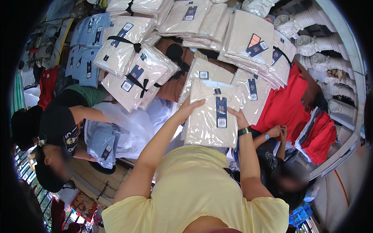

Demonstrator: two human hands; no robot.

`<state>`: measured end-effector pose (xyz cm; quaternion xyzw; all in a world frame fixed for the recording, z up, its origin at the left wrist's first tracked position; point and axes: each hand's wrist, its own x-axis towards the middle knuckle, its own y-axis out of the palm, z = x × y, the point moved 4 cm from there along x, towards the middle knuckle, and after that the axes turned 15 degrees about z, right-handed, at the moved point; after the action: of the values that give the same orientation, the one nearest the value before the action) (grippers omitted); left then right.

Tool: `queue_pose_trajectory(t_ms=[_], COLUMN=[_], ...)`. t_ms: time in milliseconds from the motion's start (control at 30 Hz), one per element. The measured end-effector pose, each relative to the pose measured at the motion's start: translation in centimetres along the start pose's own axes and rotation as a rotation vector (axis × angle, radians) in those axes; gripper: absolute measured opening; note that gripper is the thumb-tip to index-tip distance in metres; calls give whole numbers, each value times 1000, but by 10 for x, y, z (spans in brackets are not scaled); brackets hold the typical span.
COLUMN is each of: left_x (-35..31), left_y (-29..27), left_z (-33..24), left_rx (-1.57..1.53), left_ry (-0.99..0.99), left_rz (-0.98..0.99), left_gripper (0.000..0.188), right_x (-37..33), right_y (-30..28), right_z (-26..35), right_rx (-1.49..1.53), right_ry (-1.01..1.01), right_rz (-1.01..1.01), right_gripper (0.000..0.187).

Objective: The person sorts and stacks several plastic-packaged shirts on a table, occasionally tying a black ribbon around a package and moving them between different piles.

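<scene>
Clear-wrapped cream garment pack (210, 130): at 12 o'clock, right before you, navy tag (221, 112) facing up; whether anything beneath supports it, cannot tell.
Left hand (190, 108): you grasp the pack's 10 o'clock edge, thumb on top.
Right hand (240, 118): you grasp its 3 o'clock edge.
Step (judged): two-handed handling of one pack.
Next move: likely calls for an even, level hold; the wrap looks slick.
</scene>
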<state>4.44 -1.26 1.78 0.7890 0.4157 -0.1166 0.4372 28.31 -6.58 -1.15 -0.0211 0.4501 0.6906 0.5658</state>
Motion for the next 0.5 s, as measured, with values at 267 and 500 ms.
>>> queue_pose_trajectory(t_ms=[267,500], left_x=[-68,-66], left_y=[12,5], left_z=[23,18], left_rx=[-208,150], left_ry=[-130,-55], left_rz=[50,84], left_gripper=[93,102], right_x=[-35,-30], right_y=[28,21], right_z=[-52,-40], right_rx=[277,152], right_ry=[205,238], right_rz=[151,120], right_gripper=[45,53])
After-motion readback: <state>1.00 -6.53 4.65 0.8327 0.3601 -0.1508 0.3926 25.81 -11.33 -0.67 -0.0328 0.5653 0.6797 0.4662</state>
